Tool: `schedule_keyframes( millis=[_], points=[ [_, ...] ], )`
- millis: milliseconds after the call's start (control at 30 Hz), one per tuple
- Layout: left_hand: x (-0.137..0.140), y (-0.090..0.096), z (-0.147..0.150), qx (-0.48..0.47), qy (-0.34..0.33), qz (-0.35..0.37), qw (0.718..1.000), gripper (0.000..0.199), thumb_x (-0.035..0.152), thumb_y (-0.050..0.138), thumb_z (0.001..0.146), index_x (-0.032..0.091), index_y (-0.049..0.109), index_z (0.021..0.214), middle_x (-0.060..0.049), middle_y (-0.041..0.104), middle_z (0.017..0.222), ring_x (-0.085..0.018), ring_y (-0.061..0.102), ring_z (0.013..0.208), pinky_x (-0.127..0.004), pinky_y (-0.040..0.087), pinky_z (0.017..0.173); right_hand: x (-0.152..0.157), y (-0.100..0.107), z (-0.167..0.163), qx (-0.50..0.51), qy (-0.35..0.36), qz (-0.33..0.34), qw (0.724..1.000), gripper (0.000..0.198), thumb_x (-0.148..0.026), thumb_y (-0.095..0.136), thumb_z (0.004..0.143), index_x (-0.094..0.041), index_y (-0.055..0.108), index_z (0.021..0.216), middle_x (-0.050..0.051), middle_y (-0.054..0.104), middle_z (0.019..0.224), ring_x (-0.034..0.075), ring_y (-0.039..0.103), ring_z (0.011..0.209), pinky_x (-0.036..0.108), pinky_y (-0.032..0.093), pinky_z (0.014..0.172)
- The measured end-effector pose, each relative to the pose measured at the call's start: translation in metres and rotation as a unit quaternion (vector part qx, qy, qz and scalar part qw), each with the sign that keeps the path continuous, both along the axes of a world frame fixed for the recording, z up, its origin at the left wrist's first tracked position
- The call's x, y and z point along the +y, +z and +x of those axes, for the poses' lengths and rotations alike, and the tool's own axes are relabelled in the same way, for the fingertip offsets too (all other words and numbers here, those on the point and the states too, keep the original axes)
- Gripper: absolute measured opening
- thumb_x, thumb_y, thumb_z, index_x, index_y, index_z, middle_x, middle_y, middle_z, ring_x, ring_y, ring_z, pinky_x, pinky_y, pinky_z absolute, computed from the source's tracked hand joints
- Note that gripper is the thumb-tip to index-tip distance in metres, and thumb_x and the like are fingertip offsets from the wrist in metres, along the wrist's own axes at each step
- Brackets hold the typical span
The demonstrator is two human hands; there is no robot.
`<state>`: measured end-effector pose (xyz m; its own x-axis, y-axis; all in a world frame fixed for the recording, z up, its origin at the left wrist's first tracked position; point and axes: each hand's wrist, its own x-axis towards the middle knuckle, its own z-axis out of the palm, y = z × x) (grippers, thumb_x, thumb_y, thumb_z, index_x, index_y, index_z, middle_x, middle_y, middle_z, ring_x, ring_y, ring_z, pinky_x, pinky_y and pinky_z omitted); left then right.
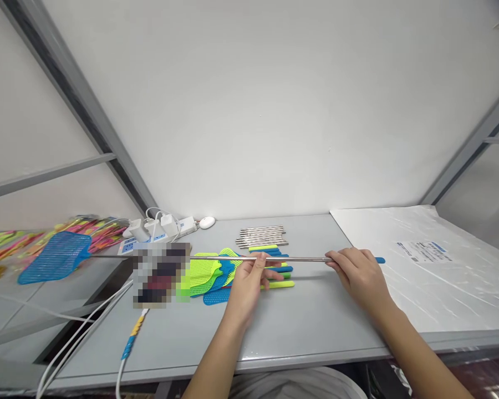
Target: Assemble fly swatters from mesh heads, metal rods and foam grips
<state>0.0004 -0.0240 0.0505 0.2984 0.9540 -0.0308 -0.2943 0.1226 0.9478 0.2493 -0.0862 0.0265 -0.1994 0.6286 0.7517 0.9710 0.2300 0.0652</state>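
A blue fly swatter (55, 258) with a long, thin metal rod stretches level across the head view. Its mesh head is at the far left and a blue handle tip (381, 260) shows at the right. My left hand (249, 278) pinches the rod near its middle with thumb and finger, the other fingers partly spread. Closed around the handle end is my right hand (360, 272), which hides most of the handle. Beneath the rod, yellow-green and blue swatter heads (203, 271) lie in a pile, with coloured handles (280, 284) pointing right.
Several metal rods (261, 236) lie at the back of the grey table (299, 327). A power strip with white chargers (149, 231) and a pixelated, phone-like object (161, 275) sit left, with cables hanging. White wrapped packaging (424, 271) covers the right side. Colourful bagged items (95, 230) lie far left.
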Motion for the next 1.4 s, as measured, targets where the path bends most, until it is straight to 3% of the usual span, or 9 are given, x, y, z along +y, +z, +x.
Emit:
schedule_keyframes(
  millis=[167, 467, 600, 700, 833, 1067, 1167, 1300, 1400],
  points=[
    [0.002, 0.001, 0.004, 0.054, -0.039, 0.014, 0.998, 0.036, 0.048, 0.062, 0.083, 0.016, 0.054, 0.067, 0.003, 0.052, 0.056, -0.005, 0.041, 0.04, -0.019, 0.03, 0.043, -0.004, 0.004, 0.002, 0.003, -0.008, 0.002, 1.0, 0.01, -0.02, 0.05, 0.097, -0.021, 0.06, 0.092, 0.0, 0.061, 0.07, 0.014, 0.051, 0.064, 0.03, 0.031, 0.067],
    [-0.022, -0.005, 0.045, 0.065, -0.17, 0.021, 0.983, 0.044, 0.058, 0.051, 0.088, 0.019, 0.048, 0.068, 0.005, 0.043, 0.053, -0.007, 0.033, 0.043, -0.021, 0.023, 0.042, -0.004, 0.017, -0.033, -0.048, 0.017, -0.007, 0.999, 0.012, -0.025, 0.051, 0.097, -0.018, 0.059, 0.09, 0.001, 0.06, 0.068, 0.015, 0.048, 0.064, 0.031, 0.027, 0.065],
    [-0.018, -0.005, 0.042, 0.088, -0.191, 0.05, 0.976, 0.045, 0.058, 0.05, 0.088, 0.019, 0.048, 0.067, 0.005, 0.04, 0.054, -0.008, 0.033, 0.048, -0.021, 0.025, 0.045, -0.002, 0.011, -0.036, -0.026, 0.015, 0.002, 1.0, 0.014, -0.026, 0.05, 0.098, -0.018, 0.059, 0.09, 0.001, 0.058, 0.066, 0.015, 0.046, 0.062, 0.031, 0.026, 0.063],
    [-0.005, -0.001, 0.019, 0.088, -0.135, 0.049, 0.986, 0.046, 0.06, 0.053, 0.086, 0.017, 0.053, 0.067, 0.005, 0.036, 0.054, -0.008, 0.032, 0.048, -0.021, 0.023, 0.046, -0.002, 0.006, -0.026, -0.004, 0.013, -0.008, 1.0, 0.016, -0.025, 0.048, 0.099, -0.019, 0.06, 0.09, 0.001, 0.059, 0.067, 0.014, 0.046, 0.063, 0.03, 0.028, 0.065],
    [0.015, 0.002, -0.023, 0.016, 0.037, 0.023, 0.999, 0.05, 0.06, 0.055, 0.084, 0.018, 0.047, 0.059, 0.007, 0.026, 0.053, -0.007, 0.025, 0.045, -0.02, 0.021, 0.043, -0.003, 0.002, -0.008, 0.021, -0.005, -0.017, 1.0, 0.015, -0.025, 0.049, 0.098, -0.019, 0.06, 0.091, 0.001, 0.06, 0.07, 0.014, 0.051, 0.064, 0.03, 0.03, 0.068],
    [0.022, 0.005, -0.052, -0.03, 0.112, 0.027, 0.993, 0.049, 0.056, 0.057, 0.086, 0.017, 0.047, 0.058, 0.007, 0.028, 0.052, -0.007, 0.029, 0.044, -0.019, 0.025, 0.041, -0.003, -0.006, 0.002, 0.047, 0.002, -0.036, 0.998, 0.015, -0.026, 0.048, 0.098, -0.02, 0.061, 0.093, 0.001, 0.061, 0.073, 0.014, 0.054, 0.066, 0.031, 0.033, 0.073],
    [0.017, 0.003, -0.045, 0.002, 0.098, 0.022, 0.995, 0.047, 0.056, 0.06, 0.083, 0.017, 0.049, 0.06, 0.007, 0.031, 0.052, -0.006, 0.03, 0.044, -0.018, 0.024, 0.041, -0.003, -0.006, 0.0, 0.045, 0.004, -0.04, 0.998, 0.015, -0.027, 0.049, 0.098, -0.02, 0.061, 0.092, 0.001, 0.06, 0.073, 0.014, 0.053, 0.066, 0.031, 0.033, 0.073],
    [0.008, -0.002, -0.03, 0.069, -0.019, 0.018, 0.997, 0.045, 0.055, 0.06, 0.083, 0.016, 0.053, 0.063, 0.005, 0.036, 0.052, -0.007, 0.031, 0.047, -0.019, 0.022, 0.044, -0.003, -0.004, -0.004, 0.025, 0.014, -0.035, 0.999, 0.012, -0.025, 0.051, 0.097, -0.019, 0.06, 0.092, 0.001, 0.06, 0.072, 0.014, 0.053, 0.067, 0.03, 0.032, 0.07],
    [0.003, -0.006, -0.02, 0.069, -0.043, 0.007, 0.997, 0.046, 0.056, 0.058, 0.084, 0.016, 0.051, 0.061, 0.007, 0.028, 0.051, -0.006, 0.024, 0.046, -0.02, 0.018, 0.044, -0.002, -0.003, -0.006, 0.006, 0.019, -0.032, 0.999, 0.012, -0.024, 0.05, 0.097, -0.019, 0.059, 0.091, 0.001, 0.061, 0.071, 0.015, 0.052, 0.066, 0.03, 0.031, 0.068]
  ],
)
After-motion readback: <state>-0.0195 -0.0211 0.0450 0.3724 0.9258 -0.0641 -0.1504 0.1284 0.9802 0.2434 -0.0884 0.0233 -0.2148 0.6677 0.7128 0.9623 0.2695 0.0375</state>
